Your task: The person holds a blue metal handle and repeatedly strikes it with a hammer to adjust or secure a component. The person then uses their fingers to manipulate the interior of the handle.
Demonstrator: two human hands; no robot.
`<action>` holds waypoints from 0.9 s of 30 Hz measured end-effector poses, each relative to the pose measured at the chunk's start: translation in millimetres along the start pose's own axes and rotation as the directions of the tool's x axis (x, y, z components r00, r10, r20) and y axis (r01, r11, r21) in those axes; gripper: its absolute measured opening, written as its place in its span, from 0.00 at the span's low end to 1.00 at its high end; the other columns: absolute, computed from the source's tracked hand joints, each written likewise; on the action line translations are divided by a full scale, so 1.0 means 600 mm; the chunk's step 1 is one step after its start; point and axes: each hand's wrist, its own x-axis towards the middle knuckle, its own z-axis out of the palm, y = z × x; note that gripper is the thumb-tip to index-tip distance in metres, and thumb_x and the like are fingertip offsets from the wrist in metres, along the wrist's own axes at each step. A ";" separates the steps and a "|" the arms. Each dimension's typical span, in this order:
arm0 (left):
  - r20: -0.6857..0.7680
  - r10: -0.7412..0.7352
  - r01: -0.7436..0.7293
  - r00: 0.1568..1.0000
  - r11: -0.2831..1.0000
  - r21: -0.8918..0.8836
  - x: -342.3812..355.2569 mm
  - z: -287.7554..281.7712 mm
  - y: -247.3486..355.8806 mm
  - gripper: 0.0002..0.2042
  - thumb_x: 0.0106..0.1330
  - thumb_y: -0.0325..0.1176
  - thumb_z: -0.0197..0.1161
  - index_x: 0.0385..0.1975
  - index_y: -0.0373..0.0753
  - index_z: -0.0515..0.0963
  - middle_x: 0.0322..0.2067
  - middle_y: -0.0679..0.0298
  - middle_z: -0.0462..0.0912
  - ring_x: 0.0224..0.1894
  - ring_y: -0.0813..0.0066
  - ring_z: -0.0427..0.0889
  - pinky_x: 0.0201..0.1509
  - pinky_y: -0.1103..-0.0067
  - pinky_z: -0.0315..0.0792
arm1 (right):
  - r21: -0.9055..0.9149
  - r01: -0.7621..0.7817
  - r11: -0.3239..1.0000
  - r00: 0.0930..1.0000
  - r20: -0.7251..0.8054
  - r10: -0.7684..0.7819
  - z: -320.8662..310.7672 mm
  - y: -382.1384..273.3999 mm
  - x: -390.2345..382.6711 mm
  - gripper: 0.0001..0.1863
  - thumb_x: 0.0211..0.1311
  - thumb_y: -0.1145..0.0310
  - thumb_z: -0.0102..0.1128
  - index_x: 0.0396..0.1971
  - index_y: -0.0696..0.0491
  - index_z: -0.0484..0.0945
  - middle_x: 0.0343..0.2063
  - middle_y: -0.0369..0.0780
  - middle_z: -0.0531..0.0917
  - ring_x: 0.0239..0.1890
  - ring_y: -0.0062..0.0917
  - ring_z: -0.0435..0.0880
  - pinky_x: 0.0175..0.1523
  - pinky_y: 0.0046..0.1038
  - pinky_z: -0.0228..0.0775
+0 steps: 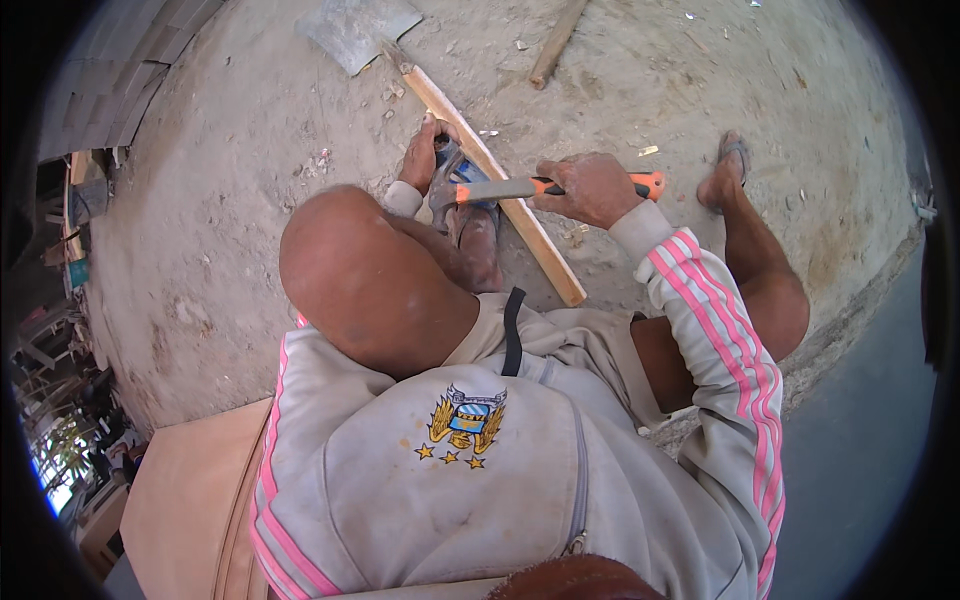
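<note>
The right hand (595,190) has its grip closed around the handle of a hammer (500,188). The shaft is smooth and grey, with orange and black toward its right end; it crosses above a straight, squared wood strip (545,250). The strip runs diagonally from far left to near right over coarse, sandy ground (660,90). The left hand (420,158) is at the strip's left edge, toward its far end; whether its grip is wide or narrow cannot be told. A flat, grey sheet (352,28) lies beside the strip's far end. A wooden bar (558,42) lies farther right.
</note>
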 end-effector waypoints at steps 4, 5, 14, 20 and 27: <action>0.047 -0.001 0.000 0.999 1.000 0.022 0.003 0.003 0.004 0.31 0.82 0.58 0.34 0.34 0.38 0.77 0.34 0.62 0.81 0.38 0.74 0.78 0.51 0.76 0.72 | 0.021 0.004 1.000 0.999 0.044 -0.005 0.011 0.009 0.014 0.28 0.60 0.35 0.62 0.43 0.46 0.83 0.25 0.44 0.86 0.32 0.42 0.88 0.37 0.44 0.78; 0.069 -0.026 0.027 0.997 1.000 -0.016 0.004 0.000 0.006 0.29 0.81 0.57 0.37 0.33 0.38 0.77 0.35 0.60 0.82 0.41 0.72 0.80 0.53 0.74 0.72 | 0.022 0.000 1.000 0.998 0.062 -0.001 0.010 0.011 0.017 0.28 0.60 0.35 0.62 0.43 0.46 0.84 0.25 0.44 0.87 0.32 0.42 0.88 0.37 0.44 0.78; -0.002 -0.122 0.122 0.992 0.992 0.040 0.002 0.001 0.022 0.19 0.74 0.48 0.62 0.27 0.38 0.78 0.28 0.63 0.81 0.30 0.75 0.80 0.38 0.78 0.75 | 0.036 -0.069 0.997 0.996 0.065 0.066 0.020 0.023 0.025 0.30 0.59 0.35 0.63 0.48 0.46 0.85 0.26 0.43 0.87 0.32 0.40 0.88 0.37 0.44 0.78; -0.066 -0.160 0.154 0.985 0.985 -0.084 0.030 0.016 0.030 0.21 0.71 0.50 0.65 0.23 0.38 0.78 0.21 0.66 0.80 0.23 0.76 0.81 0.29 0.78 0.74 | -0.144 -0.032 0.989 0.999 -0.034 0.028 -0.015 0.007 0.031 0.25 0.59 0.41 0.67 0.40 0.48 0.85 0.24 0.41 0.86 0.30 0.38 0.88 0.35 0.41 0.78; -0.041 -0.187 0.191 0.982 0.967 0.167 0.066 0.031 0.054 0.30 0.72 0.60 0.58 0.21 0.36 0.79 0.18 0.64 0.78 0.21 0.76 0.78 0.29 0.77 0.73 | -0.371 0.043 0.928 0.999 -0.012 -0.051 -0.124 -0.018 0.054 0.19 0.51 0.52 0.76 0.38 0.46 0.84 0.24 0.39 0.85 0.31 0.35 0.87 0.35 0.39 0.77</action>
